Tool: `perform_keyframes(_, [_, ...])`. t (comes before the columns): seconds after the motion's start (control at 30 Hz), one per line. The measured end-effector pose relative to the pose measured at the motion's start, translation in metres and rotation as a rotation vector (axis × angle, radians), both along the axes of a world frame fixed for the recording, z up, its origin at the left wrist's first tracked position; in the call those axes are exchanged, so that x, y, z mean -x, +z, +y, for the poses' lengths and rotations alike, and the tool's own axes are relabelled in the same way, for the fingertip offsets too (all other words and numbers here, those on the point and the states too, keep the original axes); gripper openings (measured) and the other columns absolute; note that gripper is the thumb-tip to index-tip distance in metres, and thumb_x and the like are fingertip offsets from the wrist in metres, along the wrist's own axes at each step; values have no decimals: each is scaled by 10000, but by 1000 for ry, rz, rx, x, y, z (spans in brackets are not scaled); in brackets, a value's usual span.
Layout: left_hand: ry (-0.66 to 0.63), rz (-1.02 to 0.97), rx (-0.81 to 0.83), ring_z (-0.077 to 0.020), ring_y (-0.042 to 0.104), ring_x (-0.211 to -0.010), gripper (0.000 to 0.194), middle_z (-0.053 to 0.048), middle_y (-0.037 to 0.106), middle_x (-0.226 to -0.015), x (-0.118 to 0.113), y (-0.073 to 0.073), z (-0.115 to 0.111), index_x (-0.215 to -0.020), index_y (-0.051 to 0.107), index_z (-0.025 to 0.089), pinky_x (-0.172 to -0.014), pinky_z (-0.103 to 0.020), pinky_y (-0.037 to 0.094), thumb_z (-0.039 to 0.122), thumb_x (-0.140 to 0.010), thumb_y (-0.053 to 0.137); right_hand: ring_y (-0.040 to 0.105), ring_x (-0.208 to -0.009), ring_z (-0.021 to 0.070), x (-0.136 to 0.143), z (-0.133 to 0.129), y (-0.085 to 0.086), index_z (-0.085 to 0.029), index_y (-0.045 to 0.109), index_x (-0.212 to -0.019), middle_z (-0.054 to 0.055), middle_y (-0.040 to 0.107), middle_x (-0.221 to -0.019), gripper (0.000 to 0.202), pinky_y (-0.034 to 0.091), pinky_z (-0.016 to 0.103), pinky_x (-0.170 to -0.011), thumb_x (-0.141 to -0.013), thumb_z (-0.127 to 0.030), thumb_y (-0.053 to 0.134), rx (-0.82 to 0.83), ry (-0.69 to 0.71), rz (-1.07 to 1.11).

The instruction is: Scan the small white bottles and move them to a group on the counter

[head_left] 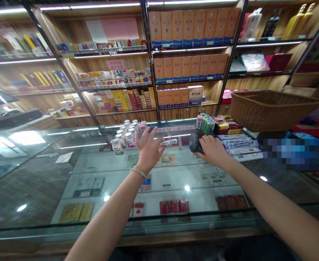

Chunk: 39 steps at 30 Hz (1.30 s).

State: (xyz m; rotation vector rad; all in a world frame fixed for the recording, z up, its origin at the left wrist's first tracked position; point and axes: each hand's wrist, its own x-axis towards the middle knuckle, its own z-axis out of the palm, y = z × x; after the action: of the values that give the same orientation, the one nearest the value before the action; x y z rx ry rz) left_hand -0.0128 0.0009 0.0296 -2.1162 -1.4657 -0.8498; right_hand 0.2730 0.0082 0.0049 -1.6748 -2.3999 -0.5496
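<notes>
Over the glass counter (99, 181), my left hand (148, 150) has its fingers spread and holds nothing. A group of small bottles (118, 146) with pale caps stands just left of it. My right hand (212, 150) is wrapped round a dark handheld device (194, 143), whose rounded head points left. Behind that device are green and pink cylindrical packs (207, 125). Right of my right hand lie blue and white packets (240, 145), with red and yellow packs (227, 125) behind them.
A wicker basket (273, 108) stands at the right rear. Flat cigarette-like packs (174, 206) lie under the glass. Shelves with orange boxes (177, 69) line the back wall. A dark machine (15, 119) is at the left.
</notes>
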Motion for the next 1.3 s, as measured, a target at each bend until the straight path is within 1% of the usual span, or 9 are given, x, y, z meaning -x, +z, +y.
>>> perform_keyframes(0.1, [8,15,-4,-381,335,-1494,117,-76,503,-1557,0,0,0,-949,706,269,-1208,-719,67,333,-853,727,392,-1384,403,-2,2,-7,-59,564,-1304,266,506,-1451,687,308,618,-1123,-932,-634,513,-79,10,21])
perform_keyframes(0.23, [10,15,1,-380,329,-1498,125,-71,503,-1556,0,-1,0,-956,706,273,-1208,-718,78,323,-845,737,205,-1512,439,-1,4,-12,-52,420,-1492,282,313,-1617,834,127,735,-1160,-938,-674,438,-128,-28,30])
perform_keyframes(0.37, [8,20,-6,-377,322,-1501,127,-74,501,-1559,1,-2,1,-954,707,273,-1209,-713,75,325,-843,739,182,-1531,437,1,4,-15,-64,275,-1578,294,247,-1642,906,91,734,-1168,-932,-677,438,-127,-51,46])
perform_keyframes(0.57, [14,27,-5,-375,329,-1496,120,-77,505,-1555,0,-1,1,-952,709,275,-1202,-714,101,328,-847,737,179,-1531,438,-1,6,-19,-75,213,-1597,302,241,-1641,933,73,749,-1158,-934,-703,407,-128,-35,62])
perform_keyframes(0.7, [19,20,1,-379,334,-1493,121,-77,504,-1556,-1,0,0,-949,708,274,-1197,-717,110,322,-843,741,142,-1546,418,2,5,-10,-79,216,-1597,278,203,-1662,935,50,733,-1172,-935,-708,414,-159,-29,118])
perform_keyframes(0.83, [6,18,4,-382,335,-1492,124,-77,501,-1558,-1,2,0,-952,710,275,-1197,-717,112,323,-842,741,150,-1550,374,14,1,9,-130,391,-1527,211,265,-1661,772,50,681,-1204,-952,-640,460,-187,49,185])
perform_keyframes(0.93, [-13,15,11,-380,330,-1495,117,-82,500,-1559,-1,4,-1,-957,710,273,-1203,-716,95,313,-849,729,204,-1535,351,31,-3,23,-176,569,-1373,175,357,-1625,548,103,623,-1218,-950,-524,547,-191,137,216])
perform_keyframes(1.03, [-27,17,13,-378,328,-1497,109,-84,499,-1560,-2,4,-2,-953,713,267,-1210,-707,82,311,-854,722,240,-1523,351,50,-5,32,-208,646,-1249,154,402,-1603,400,152,599,-1205,-924,-439,619,-197,200,238])
perform_keyframes(1.3, [-31,44,13,-369,347,-1489,123,-73,510,-1553,-4,4,-4,-958,722,273,-1214,-686,94,349,-862,732,322,-1483,353,76,3,19,-226,695,-1030,133,478,-1557,172,210,595,-1166,-870,-287,699,-278,266,276])
